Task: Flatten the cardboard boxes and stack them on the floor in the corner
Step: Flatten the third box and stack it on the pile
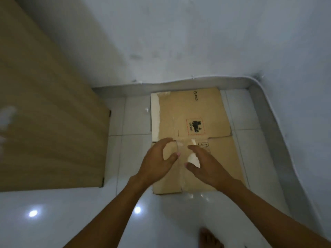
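Bare forearms (111,208), bare left hand (157,159) and right hand (207,166), pale fingernails (178,154) (one bare foot (209,238) too).

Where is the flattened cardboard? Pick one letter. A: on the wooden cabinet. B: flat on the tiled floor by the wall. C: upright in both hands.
B: the flattened cardboard lies flat on the tiled floor beside the wall; the left hand and right hand are open, gripping nothing.
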Tool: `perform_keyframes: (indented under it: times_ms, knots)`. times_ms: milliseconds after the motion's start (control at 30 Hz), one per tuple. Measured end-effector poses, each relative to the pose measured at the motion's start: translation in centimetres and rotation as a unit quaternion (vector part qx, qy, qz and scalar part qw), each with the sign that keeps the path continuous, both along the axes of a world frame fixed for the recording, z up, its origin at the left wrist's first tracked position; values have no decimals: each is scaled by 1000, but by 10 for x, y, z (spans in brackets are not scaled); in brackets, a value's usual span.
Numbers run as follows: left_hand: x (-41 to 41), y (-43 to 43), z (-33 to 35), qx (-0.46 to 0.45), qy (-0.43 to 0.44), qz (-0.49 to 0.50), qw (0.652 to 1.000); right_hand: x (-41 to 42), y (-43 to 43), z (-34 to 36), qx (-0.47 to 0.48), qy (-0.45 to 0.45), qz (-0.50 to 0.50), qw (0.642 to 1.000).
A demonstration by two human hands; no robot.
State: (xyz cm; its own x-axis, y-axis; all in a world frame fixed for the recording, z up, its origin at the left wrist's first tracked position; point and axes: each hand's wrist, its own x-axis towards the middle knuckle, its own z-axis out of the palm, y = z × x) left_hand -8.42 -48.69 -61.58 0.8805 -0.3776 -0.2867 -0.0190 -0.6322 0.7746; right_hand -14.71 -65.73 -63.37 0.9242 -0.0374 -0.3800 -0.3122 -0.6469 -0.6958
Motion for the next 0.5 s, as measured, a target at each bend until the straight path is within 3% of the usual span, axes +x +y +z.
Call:
perform_keyframes:
  times_ms: [133, 333, 500]
  knots:
    - [-33, 19, 146, -54, 25, 59, 996, 2, 24, 151, 13, -61, 5, 998]
    - [-89, 81, 380, -112, 32, 155, 981, 5, 83, 387, 11, -83, 81, 993]
    - [-113, 175, 499, -151, 11, 180, 972, -2, 167, 511, -25, -146, 171, 974]
